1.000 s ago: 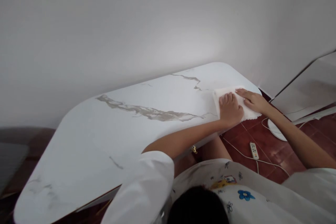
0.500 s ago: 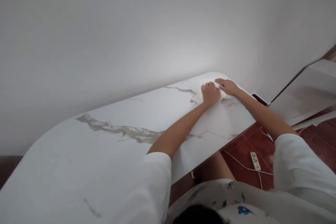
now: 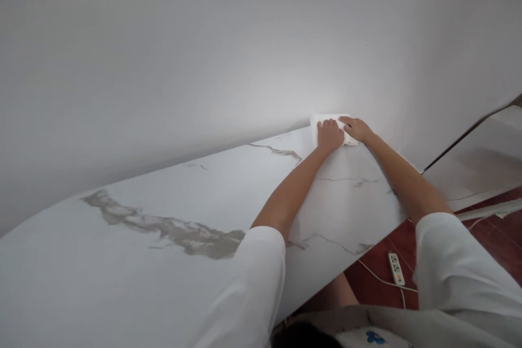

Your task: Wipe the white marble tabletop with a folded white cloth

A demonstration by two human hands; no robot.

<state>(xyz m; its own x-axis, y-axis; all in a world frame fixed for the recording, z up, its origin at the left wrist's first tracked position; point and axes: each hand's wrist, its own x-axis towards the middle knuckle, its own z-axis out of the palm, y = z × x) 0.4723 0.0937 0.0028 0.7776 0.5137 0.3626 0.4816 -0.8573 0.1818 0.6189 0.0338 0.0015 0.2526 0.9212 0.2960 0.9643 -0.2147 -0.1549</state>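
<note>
A white cloth [image 3: 322,118] lies flat at the far right corner of the white marble-patterned tabletop [image 3: 212,185], against the wall. My left hand [image 3: 330,135] presses down on the cloth with its fingers spread a little. Just right of it, my right hand [image 3: 356,128] rests on the cloth's right part, fingers stretched out toward the left hand. The cloth covers the corner of the table, and part of it is hidden under both hands.
The pale wall [image 3: 204,54] runs along the table's far edge. On the red tiled floor [image 3: 375,272] at the lower right lies a white power strip [image 3: 396,268] with its cable. A white panel [image 3: 485,147] stands at the right.
Both hands and the cloth have moved farther out to the table's far edge. The view has shifted, so the tabletop's marbling appears larger and lower.
</note>
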